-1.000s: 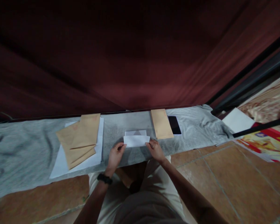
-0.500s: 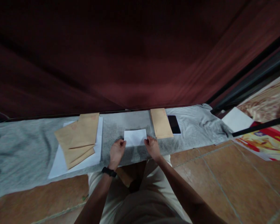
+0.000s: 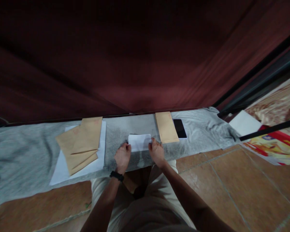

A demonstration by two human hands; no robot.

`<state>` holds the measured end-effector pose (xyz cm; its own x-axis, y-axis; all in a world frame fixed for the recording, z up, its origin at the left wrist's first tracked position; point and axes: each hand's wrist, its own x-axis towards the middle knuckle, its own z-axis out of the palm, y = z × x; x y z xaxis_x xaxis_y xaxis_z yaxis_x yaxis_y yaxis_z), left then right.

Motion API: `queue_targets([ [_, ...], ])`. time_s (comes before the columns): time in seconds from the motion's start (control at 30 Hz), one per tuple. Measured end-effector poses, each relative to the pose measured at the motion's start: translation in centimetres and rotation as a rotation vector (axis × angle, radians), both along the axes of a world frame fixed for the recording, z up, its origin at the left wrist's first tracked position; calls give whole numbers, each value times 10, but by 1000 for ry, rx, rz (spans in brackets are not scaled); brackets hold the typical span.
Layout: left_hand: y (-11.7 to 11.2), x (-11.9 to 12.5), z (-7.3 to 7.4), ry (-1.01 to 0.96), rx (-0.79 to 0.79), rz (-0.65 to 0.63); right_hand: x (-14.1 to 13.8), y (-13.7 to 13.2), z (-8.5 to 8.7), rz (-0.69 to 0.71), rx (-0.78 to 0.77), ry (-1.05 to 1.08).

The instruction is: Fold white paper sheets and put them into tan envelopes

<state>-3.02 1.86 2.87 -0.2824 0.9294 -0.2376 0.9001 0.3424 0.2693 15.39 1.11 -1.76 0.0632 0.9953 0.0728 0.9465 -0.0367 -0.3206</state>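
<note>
The left hand (image 3: 122, 157) has its grip pinched, thumb against fingers, on the left side of a white paper (image 3: 139, 142), close to its near corner. The right hand (image 3: 157, 152) grasps the opposite side the same way, its fingers partly hidden from view. The paper sits about midway along the surface (image 3: 203, 137) and between its far and near edges; whether it lies fully flat there cannot be told.

A dark watch (image 3: 116, 176) circles the left wrist. To the right of the paper, a single brown envelope (image 3: 167, 127) reaches toward the far edge, slightly slanted, and just beside it lies a dark-screened phone (image 3: 180, 128).

Left of the hands, overlapping brown envelopes (image 3: 85, 135) rest on white sheets (image 3: 61, 170), whose near-left corner comes close to the surface's near edge. Grey cloth covers the surface. Along the far edge hangs a dark red curtain (image 3: 145, 77); past the near edge is tiled floor (image 3: 212, 180). Beyond the right end is a red and yellow printed sheet (image 3: 277, 146), with a white piece (image 3: 245, 123) near it.
</note>
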Motion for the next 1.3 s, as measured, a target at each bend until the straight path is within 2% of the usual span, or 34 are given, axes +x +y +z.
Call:
queue_targets([
  [0.3, -3, 5, -16, 101, 138, -12, -2, 1, -1, 62, 119, -40],
  [0.47, -3, 2, -24, 74, 171, -39, -19, 2, -11, 256, 231, 103],
  [0.63, -2, -1, -29, 79, 330, -127, -39, 0, -19, 381, 177, 109],
  [0.77, 4, 5, -40, -16, 424, -326, -43, -2, -19, 383, 119, 51],
  [0.87, 8, 14, -51, -84, 412, -419, -42, -3, -20, 387, 95, 22],
  [1.03, 8, 21, -63, -42, 369, -407, -41, -5, -25, 386, 82, -22],
  [1.3, 0, 10, -66, 17, 410, -374, -30, -10, -30, 254, 157, -3],
])
